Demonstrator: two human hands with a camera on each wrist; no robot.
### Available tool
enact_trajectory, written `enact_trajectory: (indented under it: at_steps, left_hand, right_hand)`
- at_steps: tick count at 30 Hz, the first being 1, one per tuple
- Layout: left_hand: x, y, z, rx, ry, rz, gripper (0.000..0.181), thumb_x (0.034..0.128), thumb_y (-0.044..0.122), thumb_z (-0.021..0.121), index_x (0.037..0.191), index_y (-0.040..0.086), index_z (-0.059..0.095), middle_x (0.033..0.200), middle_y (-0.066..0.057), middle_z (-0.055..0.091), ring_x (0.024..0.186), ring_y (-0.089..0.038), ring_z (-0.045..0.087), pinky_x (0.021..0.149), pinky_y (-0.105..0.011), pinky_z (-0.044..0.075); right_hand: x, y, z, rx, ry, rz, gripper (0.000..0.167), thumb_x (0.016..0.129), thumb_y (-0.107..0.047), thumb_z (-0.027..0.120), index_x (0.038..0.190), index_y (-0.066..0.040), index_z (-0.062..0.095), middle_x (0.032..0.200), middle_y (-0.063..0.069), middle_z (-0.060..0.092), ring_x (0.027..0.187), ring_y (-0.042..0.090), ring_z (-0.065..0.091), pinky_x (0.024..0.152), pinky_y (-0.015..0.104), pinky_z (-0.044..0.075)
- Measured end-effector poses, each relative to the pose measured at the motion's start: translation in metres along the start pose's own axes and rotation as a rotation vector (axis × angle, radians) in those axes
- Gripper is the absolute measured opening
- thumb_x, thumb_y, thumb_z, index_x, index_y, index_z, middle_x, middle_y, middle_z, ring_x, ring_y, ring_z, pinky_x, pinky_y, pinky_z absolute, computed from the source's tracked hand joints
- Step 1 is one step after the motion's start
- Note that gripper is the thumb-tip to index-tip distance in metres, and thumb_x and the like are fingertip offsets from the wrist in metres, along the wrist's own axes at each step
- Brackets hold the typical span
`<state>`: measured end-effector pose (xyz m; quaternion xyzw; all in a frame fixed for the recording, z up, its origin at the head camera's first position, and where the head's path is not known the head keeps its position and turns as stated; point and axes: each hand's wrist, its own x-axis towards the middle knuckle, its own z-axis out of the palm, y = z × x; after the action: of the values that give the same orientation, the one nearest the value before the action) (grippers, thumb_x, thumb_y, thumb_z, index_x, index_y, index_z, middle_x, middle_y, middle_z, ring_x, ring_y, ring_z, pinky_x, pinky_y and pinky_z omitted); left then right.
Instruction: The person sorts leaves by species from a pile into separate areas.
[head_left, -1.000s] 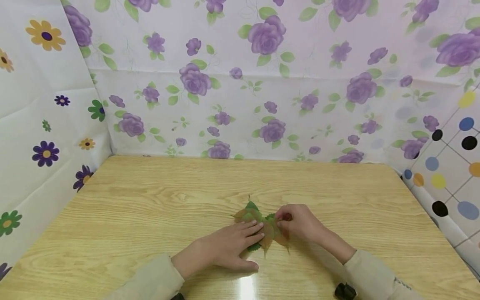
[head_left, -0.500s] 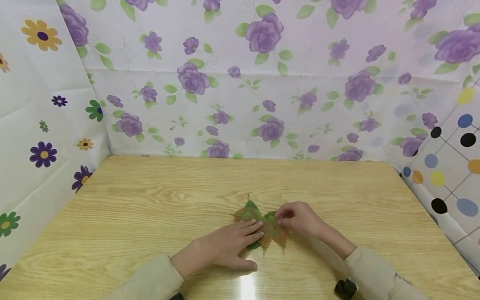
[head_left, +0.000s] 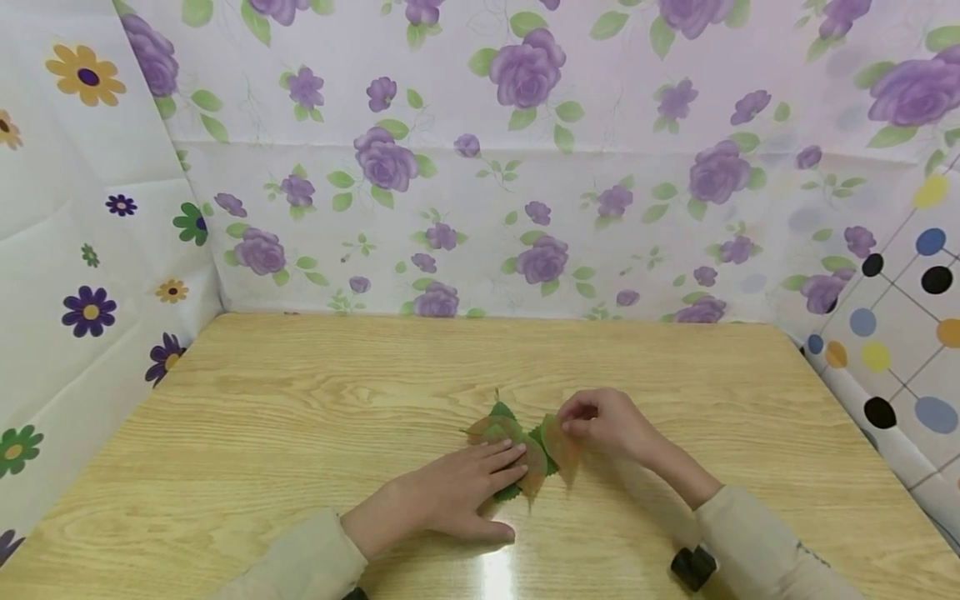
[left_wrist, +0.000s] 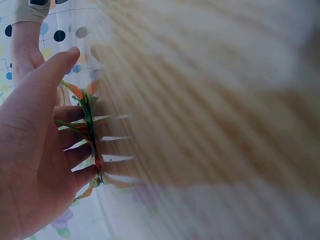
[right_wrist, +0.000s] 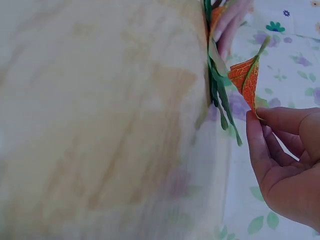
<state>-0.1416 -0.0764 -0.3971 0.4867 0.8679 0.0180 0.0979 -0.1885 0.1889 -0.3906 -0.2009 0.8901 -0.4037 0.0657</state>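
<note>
Near the middle of the table, a cluster of overlapping green and orange leaves (head_left: 533, 468) lies on the wood. My left hand (head_left: 450, 493) rests across it with fingers extended, covering part of the cluster; the thumb lies on the table. Between thumb and fingertips, my right hand (head_left: 617, 432) pinches the edge of an orange-and-green leaf (head_left: 564, 454) at the cluster's right side. The right wrist view shows this pinched leaf (right_wrist: 245, 77) raised apart from the others. In the left wrist view, leaves (left_wrist: 90, 117) lie under my left fingers.
The wood-grain table (head_left: 337, 358) is backed by a cloth with purple flowers (head_left: 450, 233). Flower-print cloth (head_left: 52, 250) stands at the left and dotted cloth (head_left: 900, 367) at the right. A small black device (head_left: 693, 568) sits by my right sleeve.
My right hand has moved slightly up and to the right, lifting the pinched leaf away from the cluster and uncovering a green leaf there. My left hand has stayed in place.
</note>
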Motion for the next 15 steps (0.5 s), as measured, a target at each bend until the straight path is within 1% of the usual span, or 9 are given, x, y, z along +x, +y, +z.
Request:
enact_trajectory:
  at_steps: [3,7,10,15]
  left_hand:
    - [0.000,0.000,0.000,0.007,-0.001,0.001,0.079,0.0946,0.062,0.043,0.149,0.005,0.034,0.157,-0.012,0.021,0.144,-0.025,0.017,0.115,-0.038,0.021]
    - [0.000,0.000,-0.001,0.009,0.002,0.000,0.079,0.0946,0.062,0.044,0.149,0.005,0.035,0.157,-0.012,0.021,0.144,-0.026,0.018,0.114,-0.037,0.021]
    - [0.000,0.000,-0.001,0.013,0.011,0.005,0.079,0.0947,0.062,0.044,0.148,0.005,0.036,0.157,-0.012,0.022,0.144,-0.026,0.019,0.114,-0.038,0.022]
    - [0.001,-0.001,0.001,0.027,0.023,0.012,0.078,0.0948,0.062,0.044,0.148,0.005,0.037,0.156,-0.012,0.023,0.143,-0.026,0.020,0.114,-0.037,0.023]
  right_hand:
    - [0.001,0.001,-0.004,0.017,0.018,0.019,0.007,0.090,-0.006,0.067,0.095,-0.005,0.072,0.087,-0.001,0.067,0.083,0.016,0.062,0.070,0.031,0.052]
    - [0.002,0.004,-0.009,0.067,0.033,0.055,0.010,0.091,-0.009,0.067,0.099,-0.004,0.071,0.090,0.001,0.067,0.086,0.018,0.062,0.071,0.033,0.052]
    - [0.003,0.009,-0.015,0.126,0.035,0.089,0.013,0.092,-0.009,0.066,0.102,-0.002,0.070,0.093,0.004,0.067,0.088,0.020,0.063,0.072,0.034,0.054]
    - [0.004,0.020,-0.028,0.209,0.045,0.120,0.018,0.093,-0.008,0.064,0.107,0.003,0.068,0.098,0.010,0.068,0.089,0.023,0.064,0.076,0.038,0.056]
